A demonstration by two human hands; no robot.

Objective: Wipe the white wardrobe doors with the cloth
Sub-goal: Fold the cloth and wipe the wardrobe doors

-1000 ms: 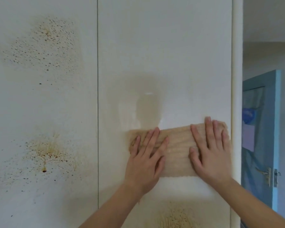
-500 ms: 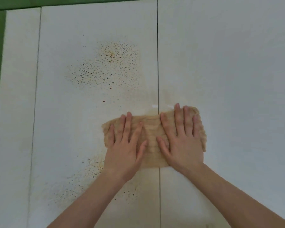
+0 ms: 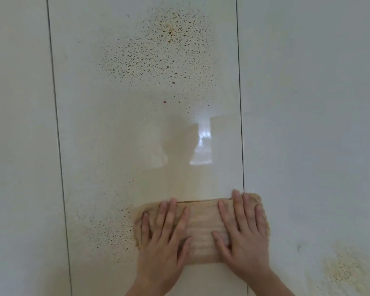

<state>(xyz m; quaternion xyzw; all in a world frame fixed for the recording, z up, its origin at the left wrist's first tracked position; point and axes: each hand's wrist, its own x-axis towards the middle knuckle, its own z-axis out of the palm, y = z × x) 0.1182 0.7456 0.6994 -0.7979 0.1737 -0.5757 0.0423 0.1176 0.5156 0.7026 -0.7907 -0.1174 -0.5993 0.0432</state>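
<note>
Head view: 3 white wardrobe doors (image 3: 137,146) fill the frame, and their tops and bottoms are cut off by its edges. The beige ribbed cloth (image 3: 201,231) lies flat low on the middle door and crosses the seam (image 3: 240,124) onto the right door (image 3: 308,124).

The left hand (image 3: 162,238) presses the left half of the cloth with straight, spread fingers and grips nothing. The right hand (image 3: 246,236) presses the right half in the same flat way, its fingers over the seam. The palms hide much of the cloth, and its left edge is blurred. Both forearms are cut off at the bottom edge.

Brown speckles (image 3: 162,50) cover the upper part of the middle door, and a 2nd patch (image 3: 109,229) sits just beside the cloth on the left. A pale yellowish stain (image 3: 342,268) low on the right door is too blurred to make out well. A bright reflection (image 3: 203,144) shines above the cloth; what it mirrors is unclear.
</note>
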